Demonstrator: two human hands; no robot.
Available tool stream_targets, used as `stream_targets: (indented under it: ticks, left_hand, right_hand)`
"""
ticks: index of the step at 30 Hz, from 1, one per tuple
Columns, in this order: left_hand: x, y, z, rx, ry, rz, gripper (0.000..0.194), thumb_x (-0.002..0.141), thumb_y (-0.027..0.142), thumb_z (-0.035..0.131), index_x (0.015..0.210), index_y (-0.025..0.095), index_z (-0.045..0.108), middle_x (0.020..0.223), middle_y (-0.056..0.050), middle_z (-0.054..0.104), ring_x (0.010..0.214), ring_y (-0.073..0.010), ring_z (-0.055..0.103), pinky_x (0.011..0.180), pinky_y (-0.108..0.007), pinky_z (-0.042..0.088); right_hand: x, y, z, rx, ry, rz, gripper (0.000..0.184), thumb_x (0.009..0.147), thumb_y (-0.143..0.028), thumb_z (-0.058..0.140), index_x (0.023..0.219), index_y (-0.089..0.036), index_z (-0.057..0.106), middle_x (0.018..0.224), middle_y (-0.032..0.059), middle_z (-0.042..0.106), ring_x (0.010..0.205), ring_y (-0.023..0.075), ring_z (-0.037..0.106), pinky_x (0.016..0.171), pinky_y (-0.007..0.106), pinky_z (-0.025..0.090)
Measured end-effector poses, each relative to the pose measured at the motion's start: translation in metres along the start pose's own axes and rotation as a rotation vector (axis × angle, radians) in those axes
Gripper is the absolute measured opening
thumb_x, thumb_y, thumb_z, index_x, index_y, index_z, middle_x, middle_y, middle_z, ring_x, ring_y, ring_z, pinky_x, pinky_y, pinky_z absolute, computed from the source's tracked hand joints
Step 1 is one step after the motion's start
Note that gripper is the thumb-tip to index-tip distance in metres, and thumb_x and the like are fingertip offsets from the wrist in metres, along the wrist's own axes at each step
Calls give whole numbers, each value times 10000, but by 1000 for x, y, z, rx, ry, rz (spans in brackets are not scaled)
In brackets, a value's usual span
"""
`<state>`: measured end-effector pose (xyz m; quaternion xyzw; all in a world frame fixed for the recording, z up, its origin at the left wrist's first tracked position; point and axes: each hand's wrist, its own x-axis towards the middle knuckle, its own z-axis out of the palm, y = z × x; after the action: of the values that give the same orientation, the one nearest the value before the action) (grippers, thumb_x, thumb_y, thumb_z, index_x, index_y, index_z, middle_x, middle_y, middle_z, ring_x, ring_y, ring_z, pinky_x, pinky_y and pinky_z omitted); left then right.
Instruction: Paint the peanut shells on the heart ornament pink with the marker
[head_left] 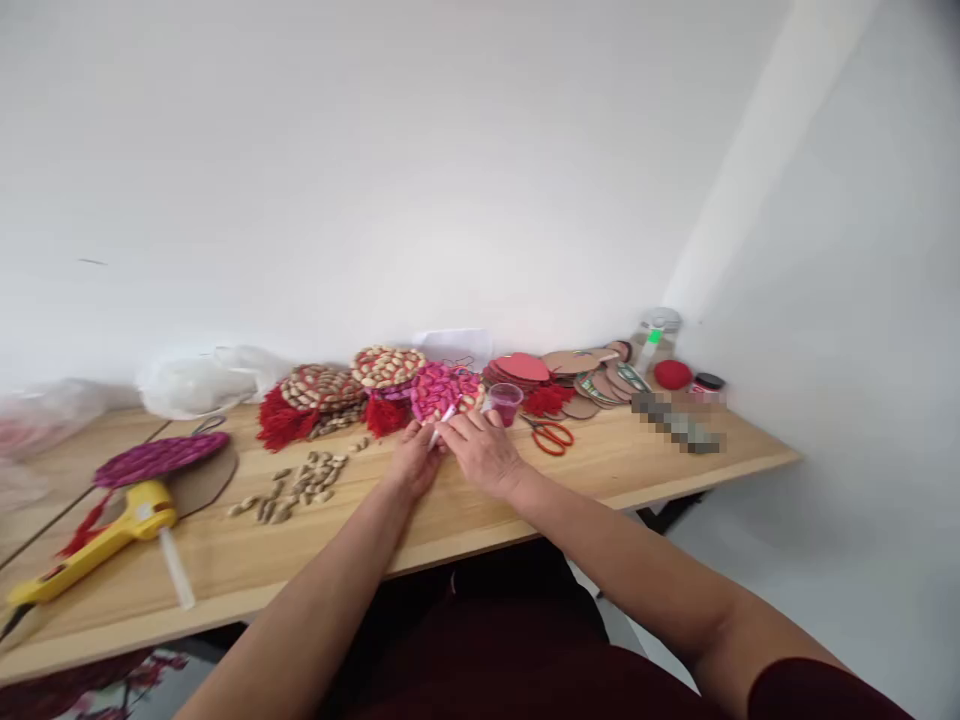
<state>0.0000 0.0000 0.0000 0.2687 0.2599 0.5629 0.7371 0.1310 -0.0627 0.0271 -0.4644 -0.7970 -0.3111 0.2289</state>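
Note:
A thin white stick-like tool [442, 424], its kind too small to make out, is between my two hands at the front of the pink-painted piece covered in peanut shells [442, 390]. My left hand [415, 458] is closed around its lower end. My right hand [484, 452] lies palm down, its fingertips closed on the same tool. Just behind the right hand stands a clear plastic cup [505, 402] with purple-pink liquid. Unpainted peanut shells [311, 478] lie scattered left of my left hand.
A yellow hot glue gun [101, 540] rests at the left by a purple disc [161, 458]. Shell-covered pieces with red tassels [289, 415] stand behind. To the right are orange-handled scissors [551, 437], cardboard discs [574, 362], red yarn [673, 375] and a dark-lidded jar [707, 386].

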Motion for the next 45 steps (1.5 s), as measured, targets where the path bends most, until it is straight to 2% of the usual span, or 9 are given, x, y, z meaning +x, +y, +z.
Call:
stream_targets:
  ticks: [8, 18, 21, 26, 32, 35, 39, 42, 45]
  left_hand:
    - [0, 0, 0, 17, -12, 22, 369, 632, 249, 927, 817, 176, 616, 679, 31, 625, 563, -78, 554, 508, -185, 438]
    - [4, -1, 0, 31, 22, 15, 412, 680, 316, 904, 805, 184, 534, 634, 48, 578, 493, -65, 507, 464, -184, 408]
    - [4, -2, 0, 30, 42, 36, 440, 673, 325, 909, 799, 189, 510, 641, 61, 559, 502, -51, 498, 476, -171, 394]
    - [4, -3, 0, 56, 46, 37, 459, 656, 353, 915, 824, 193, 519, 608, 72, 534, 486, -60, 491, 457, -174, 364]
    - [3, -2, 2, 65, 63, 50, 441, 668, 348, 898, 798, 191, 507, 629, 57, 565, 494, -62, 503, 464, -177, 386]
    - [0, 1, -1, 73, 84, 70, 410, 686, 331, 885, 808, 185, 522, 654, 36, 599, 522, -74, 548, 502, -189, 441]
    - [-9, 6, -9, 111, 108, 94, 390, 684, 301, 884, 842, 184, 547, 691, 8, 656, 570, -106, 623, 580, -233, 524]
    - [-17, 10, -15, 157, 102, 104, 394, 674, 281, 887, 874, 188, 560, 711, -7, 687, 581, -134, 656, 599, -264, 550]
    - [-24, 11, -17, 210, 86, 116, 400, 667, 263, 891, 905, 184, 579, 741, -25, 706, 603, -155, 675, 610, -284, 565]
  right_hand:
    - [13, 2, 18, -16, 58, -67, 304, 1032, -201, 453, 1244, -178, 670, 909, 66, 690, 911, 233, 477, 840, 408, 271]
    - [20, 24, -2, 1, 71, -150, 235, 1035, -241, 474, 1042, -246, 709, 830, 37, 681, 903, 221, 481, 866, 411, 229]
    - [21, 21, 4, 33, 51, -157, 234, 1024, -230, 482, 1077, -257, 709, 845, 40, 686, 918, 227, 487, 862, 409, 239]
    - [18, 13, 19, 82, 36, -126, 329, 998, -201, 500, 1292, -213, 647, 932, 78, 695, 952, 240, 489, 861, 411, 261]
    - [19, 19, 15, 149, 87, -106, 269, 1001, -218, 525, 1205, -255, 697, 874, 40, 713, 909, 215, 521, 869, 394, 280]
    - [17, 32, 1, 199, 184, -25, 215, 993, -286, 573, 1159, -279, 709, 849, 28, 723, 883, 208, 546, 843, 396, 281]
    - [5, 43, -12, 299, 391, 212, 186, 977, -307, 586, 1126, -248, 680, 929, 61, 730, 917, 232, 589, 899, 431, 321]
    - [-6, 37, -7, 424, 516, 386, 174, 1001, -299, 515, 1110, -213, 619, 1012, 92, 711, 912, 231, 627, 877, 422, 416]
    - [-11, 23, 4, 560, 547, 460, 165, 1002, -311, 497, 1079, -204, 596, 997, 82, 697, 873, 212, 657, 806, 381, 489]
